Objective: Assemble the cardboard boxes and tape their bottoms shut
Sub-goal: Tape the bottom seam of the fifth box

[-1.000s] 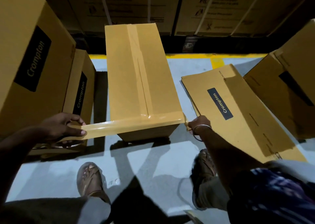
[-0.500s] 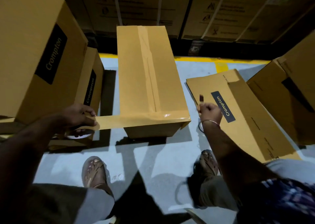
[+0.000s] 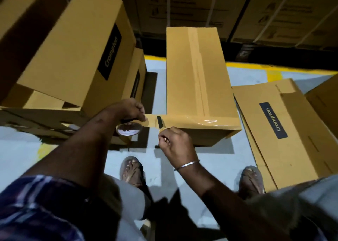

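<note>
An assembled cardboard box [image 3: 193,76] stands on the floor with its taped bottom facing up. A strip of brown tape [image 3: 192,123] runs across its near edge and stretches left off the corner. My left hand [image 3: 132,110] grips the tape roll [image 3: 129,130] and holds the strip taut. My right hand [image 3: 173,145] is curled around a small dark blade-like tool [image 3: 159,122] laid across the stretched tape just left of the box corner.
Flat unassembled boxes [image 3: 285,130] lie on the floor at the right. Finished boxes [image 3: 73,48] are stacked at the left, more cartons [image 3: 237,8] line the back behind a yellow floor line [image 3: 274,70]. My sandalled feet stand on the grey floor [image 3: 201,176].
My right hand left the box's right corner, lifted, and crossed to the tape at the left corner. The left hand and roll moved closer to the box. The camera shifted left.
</note>
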A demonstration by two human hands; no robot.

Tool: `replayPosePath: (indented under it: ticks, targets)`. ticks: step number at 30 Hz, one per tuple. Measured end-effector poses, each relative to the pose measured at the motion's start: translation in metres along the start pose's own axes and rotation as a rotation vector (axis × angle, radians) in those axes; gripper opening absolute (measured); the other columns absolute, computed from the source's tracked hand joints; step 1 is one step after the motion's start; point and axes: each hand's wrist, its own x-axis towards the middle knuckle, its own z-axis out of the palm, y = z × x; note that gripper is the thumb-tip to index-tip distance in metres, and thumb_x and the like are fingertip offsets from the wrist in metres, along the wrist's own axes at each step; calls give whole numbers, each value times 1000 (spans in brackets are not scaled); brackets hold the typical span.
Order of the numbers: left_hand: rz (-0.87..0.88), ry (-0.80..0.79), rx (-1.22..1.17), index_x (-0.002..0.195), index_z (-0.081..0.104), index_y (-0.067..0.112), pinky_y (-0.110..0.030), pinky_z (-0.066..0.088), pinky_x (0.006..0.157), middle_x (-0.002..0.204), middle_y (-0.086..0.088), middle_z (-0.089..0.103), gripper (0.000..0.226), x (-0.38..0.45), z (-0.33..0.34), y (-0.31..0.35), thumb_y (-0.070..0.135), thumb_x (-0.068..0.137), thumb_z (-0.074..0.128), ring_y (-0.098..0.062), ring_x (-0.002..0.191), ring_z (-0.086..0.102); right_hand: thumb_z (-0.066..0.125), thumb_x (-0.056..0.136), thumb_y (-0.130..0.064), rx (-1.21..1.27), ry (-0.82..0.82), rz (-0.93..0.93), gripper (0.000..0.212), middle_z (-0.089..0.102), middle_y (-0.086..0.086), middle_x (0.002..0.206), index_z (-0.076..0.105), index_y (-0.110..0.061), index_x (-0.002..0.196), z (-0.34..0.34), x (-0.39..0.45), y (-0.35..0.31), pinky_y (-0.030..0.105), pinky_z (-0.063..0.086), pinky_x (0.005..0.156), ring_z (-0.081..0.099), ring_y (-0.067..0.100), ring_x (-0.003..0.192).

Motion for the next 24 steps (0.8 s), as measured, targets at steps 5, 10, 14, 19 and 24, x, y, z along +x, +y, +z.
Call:
replayPosePath:
  ticks: [5, 10, 14, 19, 24]
  targets:
    - [-24, -58, 37, 71, 75, 14, -31, 50, 63, 86, -17, 74, 17, 1, -2, 8, 11, 83, 86, -25, 75, 62, 59, 87, -13, -191, -37, 55, 10, 62, 13, 89, 68, -10, 88, 17, 27, -16, 35, 45, 64, 61, 37, 76]
    - [-5, -44, 102, 89, 77, 11, -27, 47, 65, 92, -9, 72, 5, -6, 1, 27, 13, 88, 81, -24, 86, 64, 51, 93, -8, -358, -204, 114, 20, 63, 20, 101, 69, -3, 101, 34, 35, -28, 40, 50, 73, 65, 42, 91]
    - [-32, -3, 181, 108, 77, 4, -43, 58, 93, 107, -14, 75, 22, -10, 6, 35, 18, 91, 79, -31, 103, 71, 52, 94, -2, -378, -319, 163, 18, 63, 20, 108, 66, -3, 106, 47, 16, -25, 43, 53, 81, 65, 42, 101]
    - [-37, 221, 92, 93, 73, 14, -33, 52, 67, 92, -8, 69, 12, -12, -10, 31, 25, 92, 78, -21, 85, 66, 48, 95, -7, -331, -391, 210, 23, 64, 16, 111, 67, -8, 108, 56, -29, -12, 40, 52, 86, 65, 39, 104]
    - [-23, 430, 98, 91, 71, 22, -30, 53, 65, 92, -4, 70, 16, -18, -19, 28, 37, 93, 74, -20, 83, 66, 57, 95, -11, -102, -130, 119, 19, 64, 5, 97, 70, -19, 105, 19, -20, -12, 30, 47, 72, 62, 25, 83]
